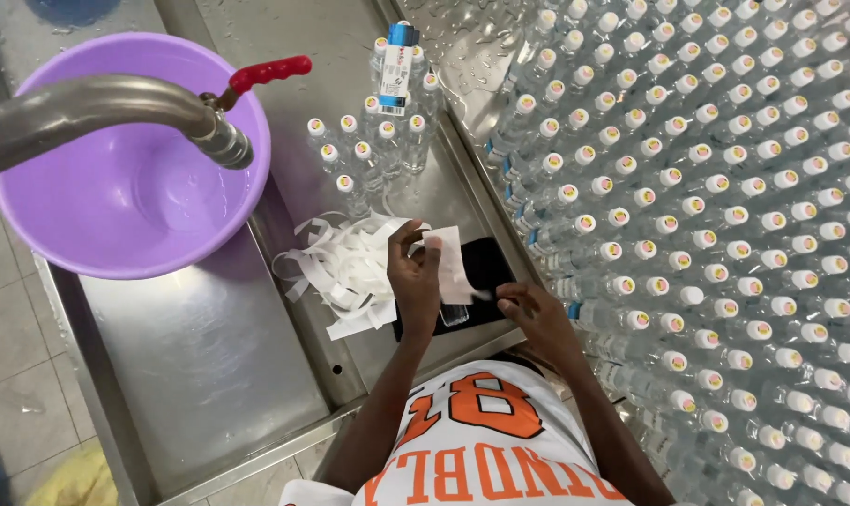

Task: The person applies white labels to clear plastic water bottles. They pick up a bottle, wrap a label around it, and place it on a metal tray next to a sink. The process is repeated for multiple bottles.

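We look down at a steel table (209, 347). Our left hand (416, 276) has its fingers closed on a white paper strip (448, 262), holding it just above a black phone (477, 281) that lies on the table. Our right hand (533, 314) sits at the right edge of the phone, fingers pinching the strip's lower end. A heap of white strips (345, 267) lies just left of the phone. Beyond the phone stands a small cluster of capped bottles (373, 141); a large field of bottles (725, 234) fills the space to its right. A purple basin (134, 178) sits far left of the phone, under a metal tap (106, 108).
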